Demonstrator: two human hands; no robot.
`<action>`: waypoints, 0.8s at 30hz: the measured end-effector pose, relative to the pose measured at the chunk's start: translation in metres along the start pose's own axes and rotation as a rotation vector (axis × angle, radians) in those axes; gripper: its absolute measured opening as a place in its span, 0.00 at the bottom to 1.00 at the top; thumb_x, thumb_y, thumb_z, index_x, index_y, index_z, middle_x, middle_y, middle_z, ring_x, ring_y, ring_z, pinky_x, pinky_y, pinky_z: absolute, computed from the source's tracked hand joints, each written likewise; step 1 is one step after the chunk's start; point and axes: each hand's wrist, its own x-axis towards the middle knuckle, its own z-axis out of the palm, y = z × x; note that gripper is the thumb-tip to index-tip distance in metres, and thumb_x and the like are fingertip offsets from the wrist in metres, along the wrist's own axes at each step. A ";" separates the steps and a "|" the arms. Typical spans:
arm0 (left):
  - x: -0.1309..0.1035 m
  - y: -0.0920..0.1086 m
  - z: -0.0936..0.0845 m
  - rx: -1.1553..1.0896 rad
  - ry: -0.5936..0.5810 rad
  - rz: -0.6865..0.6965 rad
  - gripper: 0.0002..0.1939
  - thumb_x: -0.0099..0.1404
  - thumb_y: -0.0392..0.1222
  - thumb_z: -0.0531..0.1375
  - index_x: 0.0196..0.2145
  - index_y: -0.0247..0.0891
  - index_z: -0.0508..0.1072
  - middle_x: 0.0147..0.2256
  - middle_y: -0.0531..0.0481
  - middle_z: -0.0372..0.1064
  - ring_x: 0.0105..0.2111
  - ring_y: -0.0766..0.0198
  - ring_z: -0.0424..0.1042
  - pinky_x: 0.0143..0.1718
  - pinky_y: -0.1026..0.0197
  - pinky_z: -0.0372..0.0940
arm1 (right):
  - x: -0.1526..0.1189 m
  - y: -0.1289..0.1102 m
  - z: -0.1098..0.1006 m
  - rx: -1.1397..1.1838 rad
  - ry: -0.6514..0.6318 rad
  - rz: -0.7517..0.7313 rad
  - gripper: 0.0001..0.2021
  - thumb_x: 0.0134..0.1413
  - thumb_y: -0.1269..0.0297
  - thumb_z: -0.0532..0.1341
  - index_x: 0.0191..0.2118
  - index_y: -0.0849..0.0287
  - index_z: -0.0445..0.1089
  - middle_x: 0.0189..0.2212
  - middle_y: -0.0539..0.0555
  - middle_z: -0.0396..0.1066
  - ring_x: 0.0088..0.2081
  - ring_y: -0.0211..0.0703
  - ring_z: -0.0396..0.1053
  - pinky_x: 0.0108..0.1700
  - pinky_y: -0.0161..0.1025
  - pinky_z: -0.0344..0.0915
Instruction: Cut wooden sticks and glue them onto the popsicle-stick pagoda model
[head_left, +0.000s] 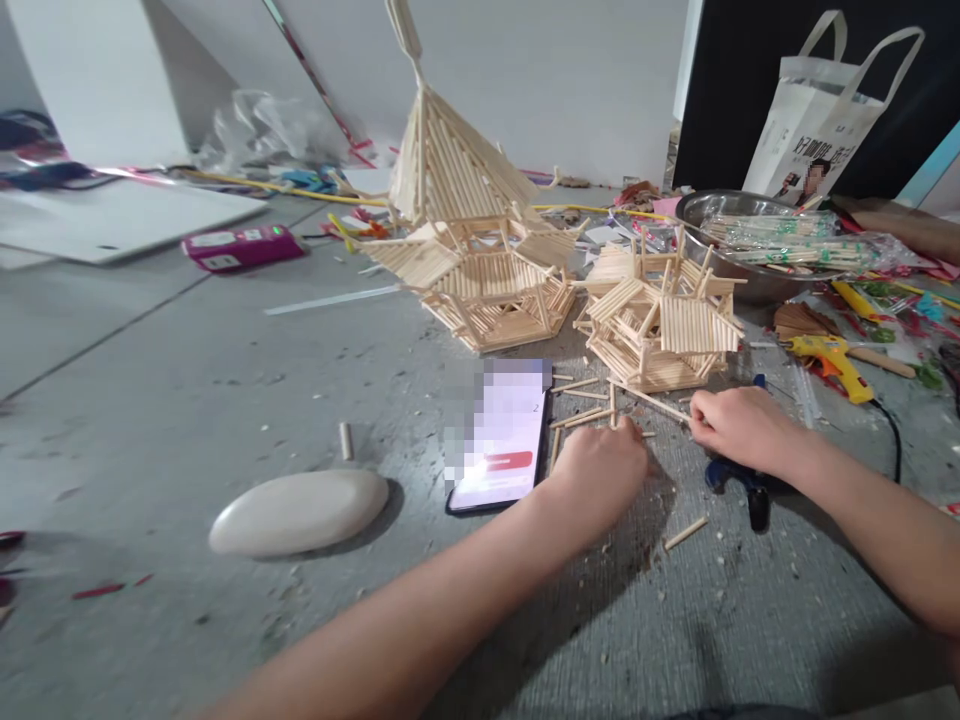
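Grey floor (150,400) spreads under everything, with a pale wall (570,100) behind. From far off, I see my right hand (735,425) curled closed, pinching one end of a thin stick (652,401). I think I hold it by the end so the rest pokes out free. It is just in front of the small stick house (697,325). Its long way runs on a slant: from my fingers it points left and a bit away from me, and its far tip is near the foot of that house. My left hand (600,475) is bent low by the floor, fingers folded under. I can't tell if it has hold of anything, as its back hides that. Loose sticks (583,417) lie beside the phone (506,430), maybe to be easy to reach. The glue gun (829,362) lies past my right hand, perhaps to be close by. The big stick house (457,160) stands farther back, maybe to leave room.
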 end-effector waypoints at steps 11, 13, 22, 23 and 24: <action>0.004 -0.012 -0.018 -0.571 0.291 -0.118 0.16 0.64 0.43 0.48 0.43 0.35 0.70 0.37 0.43 0.71 0.34 0.63 0.70 0.33 0.61 0.63 | -0.044 0.005 0.006 1.259 -0.134 0.244 0.10 0.51 0.56 0.54 0.29 0.57 0.58 0.21 0.48 0.70 0.14 0.29 0.59 0.17 0.30 0.54; 0.006 -0.009 -0.020 -0.820 0.345 -0.108 0.17 0.64 0.45 0.49 0.43 0.35 0.70 0.32 0.47 0.71 0.31 0.66 0.68 0.31 0.64 0.62 | -0.042 -0.003 0.010 1.398 -0.110 0.256 0.12 0.50 0.54 0.55 0.29 0.57 0.57 0.21 0.48 0.70 0.13 0.29 0.60 0.16 0.30 0.54; 0.025 0.003 -0.020 -1.621 0.236 -0.263 0.13 0.62 0.45 0.52 0.25 0.35 0.66 0.16 0.59 0.54 0.13 0.76 0.49 0.14 0.68 0.45 | -0.023 -0.033 0.014 1.712 -0.092 0.235 0.14 0.49 0.52 0.57 0.29 0.58 0.58 0.19 0.46 0.69 0.13 0.31 0.62 0.16 0.30 0.52; 0.026 0.003 -0.021 -1.656 0.225 -0.272 0.13 0.62 0.45 0.52 0.24 0.35 0.65 0.15 0.59 0.52 0.12 0.77 0.48 0.14 0.69 0.44 | -0.022 -0.034 0.014 1.722 -0.102 0.221 0.13 0.49 0.52 0.57 0.29 0.58 0.58 0.18 0.46 0.69 0.13 0.31 0.62 0.16 0.30 0.52; 0.026 0.002 -0.021 -1.678 0.215 -0.276 0.14 0.62 0.44 0.52 0.23 0.35 0.64 0.14 0.60 0.51 0.12 0.77 0.48 0.13 0.69 0.43 | -0.021 -0.035 0.014 1.726 -0.113 0.206 0.13 0.50 0.52 0.56 0.28 0.58 0.59 0.18 0.46 0.69 0.13 0.31 0.61 0.16 0.29 0.52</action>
